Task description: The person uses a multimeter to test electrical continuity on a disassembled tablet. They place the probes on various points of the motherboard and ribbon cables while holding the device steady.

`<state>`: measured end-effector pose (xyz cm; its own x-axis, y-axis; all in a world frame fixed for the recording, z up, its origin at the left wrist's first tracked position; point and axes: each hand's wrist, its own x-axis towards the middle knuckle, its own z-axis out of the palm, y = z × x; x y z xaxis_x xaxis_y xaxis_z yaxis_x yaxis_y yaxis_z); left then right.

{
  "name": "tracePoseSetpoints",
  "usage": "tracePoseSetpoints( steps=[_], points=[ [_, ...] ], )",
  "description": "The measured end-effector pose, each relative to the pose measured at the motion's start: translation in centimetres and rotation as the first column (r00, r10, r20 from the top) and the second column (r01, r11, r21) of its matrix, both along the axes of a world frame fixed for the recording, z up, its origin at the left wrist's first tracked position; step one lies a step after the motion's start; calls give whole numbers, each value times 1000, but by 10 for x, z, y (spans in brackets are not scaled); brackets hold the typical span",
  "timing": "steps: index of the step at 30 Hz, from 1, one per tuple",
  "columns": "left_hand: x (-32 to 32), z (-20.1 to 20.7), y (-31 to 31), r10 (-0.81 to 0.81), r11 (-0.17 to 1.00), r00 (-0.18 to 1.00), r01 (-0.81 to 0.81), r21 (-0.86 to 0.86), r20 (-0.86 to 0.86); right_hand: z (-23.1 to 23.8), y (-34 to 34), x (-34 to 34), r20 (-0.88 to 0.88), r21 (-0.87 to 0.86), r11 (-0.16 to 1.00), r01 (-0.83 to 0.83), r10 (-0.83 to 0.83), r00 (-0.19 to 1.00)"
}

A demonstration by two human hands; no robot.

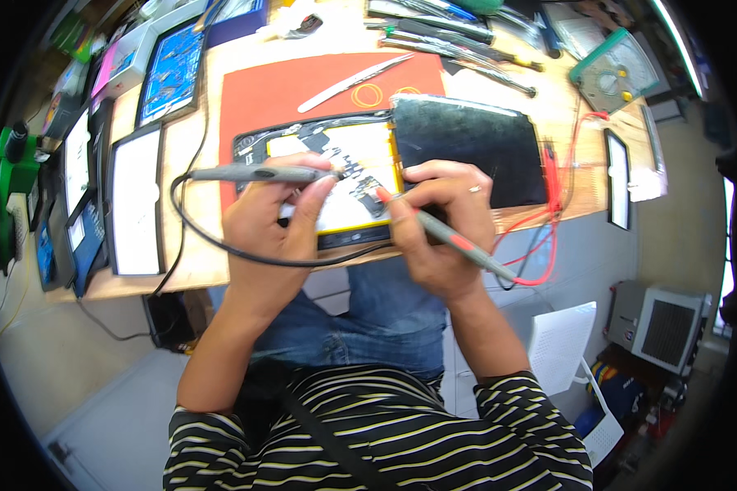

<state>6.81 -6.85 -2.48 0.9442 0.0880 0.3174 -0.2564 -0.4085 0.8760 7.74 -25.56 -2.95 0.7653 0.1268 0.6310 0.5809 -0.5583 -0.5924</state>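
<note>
An opened tablet (348, 240) lies on a red-orange mat (274, 88), its back shell showing a circuit board and white, yellow-edged areas. My left hand (270, 221) is closed round a grey test probe (258, 173) with a black lead, its tip end over the board. From the other side, my right hand (446, 217) grips a grey and red test probe (464, 245) with a red lead, pointing at the same board. Whether either tip touches is too small to tell. Attached or laid against the tablet's right edge is a dark display panel (471, 151).
White tweezers (354, 83) and yellow rubber bands (367, 96) rest beyond the tablet. Several screwdrivers (458, 53) lie at the back. An analog multimeter (617, 74) stands far right, near red leads (553, 184). Tablets or screens (137, 204) line the left. A white chair (561, 348) is at right.
</note>
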Motion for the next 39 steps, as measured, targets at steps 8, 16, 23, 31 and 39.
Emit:
tracePoseSetpoints(
  steps=[8, 16, 23, 31, 39],
  points=[
    [0, 5, -5, -49, 985, 996, 36, -166, -76, -1, -2, 5, 74, 17, 1000, -18, 16, 997],
    [-1, 3, -2, -65, 981, 993, 47, -188, -95, -1, -2, 4, 66, 23, 1000, -16, 14, 998],
    [0, 5, -4, -49, 988, 997, 39, -149, -68, 0, -2, 3, 54, 6, 1000, -20, 20, 998],
    [3, 3, -1, -31, 998, 999, 29, -56, -29, 0, -2, 3, 53, -41, 999, -6, 8, 999],
    [3, 1, 0, -56, 994, 998, 55, -89, -12, -6, -7, 2, 12, 160, 985, -69, 68, 998]
  ],
)
